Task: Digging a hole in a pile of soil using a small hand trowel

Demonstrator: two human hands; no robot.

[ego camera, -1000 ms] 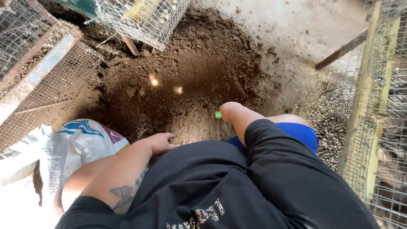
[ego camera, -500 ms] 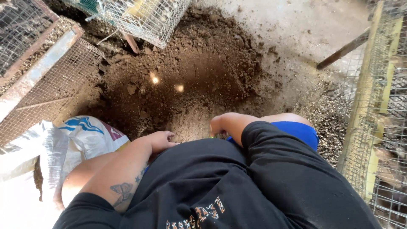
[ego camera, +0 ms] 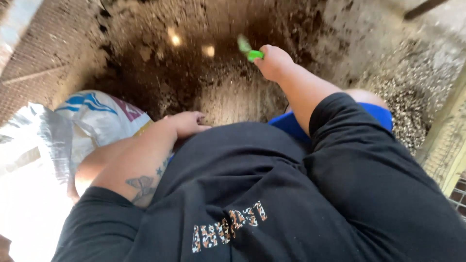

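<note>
My right hand (ego camera: 274, 61) is stretched out over a mound of dark brown soil (ego camera: 194, 73) and is closed on a small bright green tool (ego camera: 250, 50), whose end points up and to the left. Only part of the tool shows past my fingers. My left hand (ego camera: 187, 122) rests against my lap at the near edge of the soil, fingers loosely curled, holding nothing that I can see. My black shirt fills the lower part of the view.
A white plastic sack with blue and red print (ego camera: 82, 126) lies at my left side. Wire mesh (ego camera: 34, 63) lies along the upper left. Pale gravelly ground (ego camera: 412, 92) spreads on the right, beside a wooden and wire frame (ego camera: 449, 145).
My right hand has moved forward and up from near my knee out over the soil, with the green tool showing again. The view has tilted closer. My left hand has stayed put.
</note>
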